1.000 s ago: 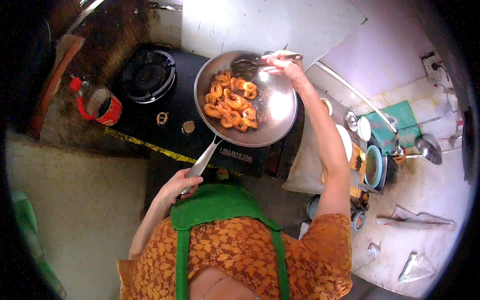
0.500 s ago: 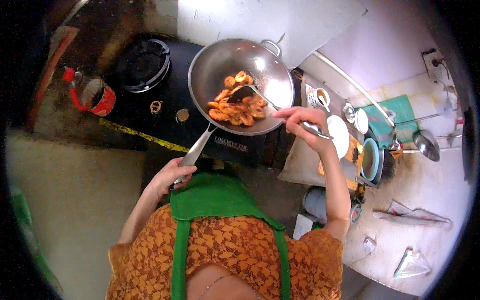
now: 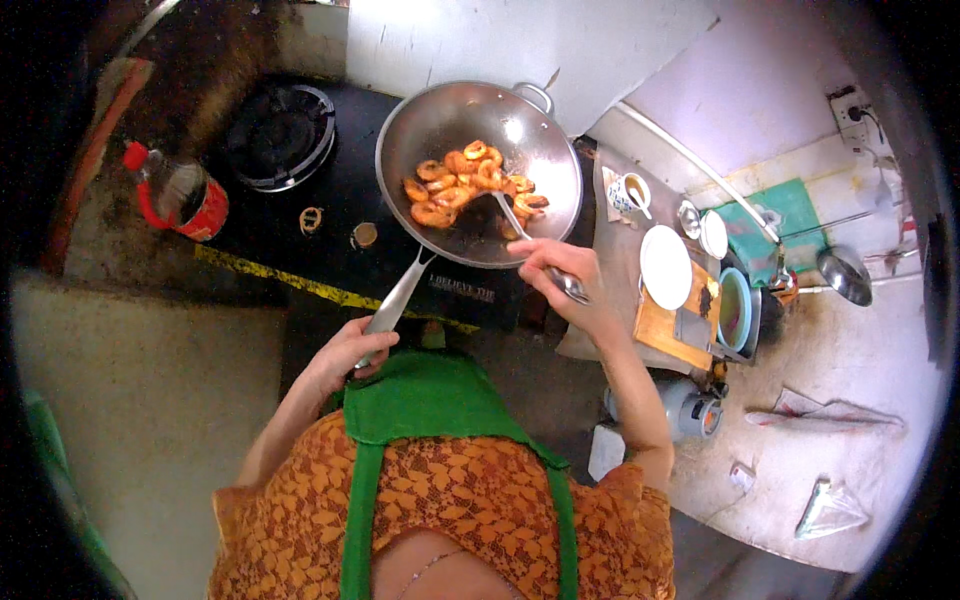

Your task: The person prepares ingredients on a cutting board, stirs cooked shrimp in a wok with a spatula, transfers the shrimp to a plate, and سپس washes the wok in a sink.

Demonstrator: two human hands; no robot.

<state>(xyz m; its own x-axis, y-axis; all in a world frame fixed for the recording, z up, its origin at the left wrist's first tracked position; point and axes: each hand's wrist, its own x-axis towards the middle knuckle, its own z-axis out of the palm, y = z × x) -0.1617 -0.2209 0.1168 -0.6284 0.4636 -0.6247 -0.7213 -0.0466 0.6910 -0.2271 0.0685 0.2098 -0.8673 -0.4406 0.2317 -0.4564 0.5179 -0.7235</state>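
Note:
My left hand (image 3: 358,347) is closed around the long metal handle (image 3: 400,292) of a wide steel wok (image 3: 415,125) on the stove. Several curled, orange-red shrimp (image 3: 455,185) lie in the bottom of the wok. In my right hand (image 3: 572,285), at the wok's near right rim, is a metal spatula (image 3: 512,217). Its shaft slants down into the wok, and its blade is hidden among the shrimp.
Left of the wok are a bare burner (image 3: 280,137) and a red-capped plastic bottle (image 3: 200,210). On the right stand a patterned cup (image 3: 627,193), a white plate (image 3: 665,267), a wooden cutting board (image 3: 655,330) with a cleaver (image 3: 693,328), and a light-blue basin (image 3: 733,310). Below sits a grey gas cylinder (image 3: 688,408).
My right hand has moved left and toward me with the spatula. Its blade, visible before, has gone in among the shrimp, which have shifted and spread. My left hand keeps its hold on the handle.

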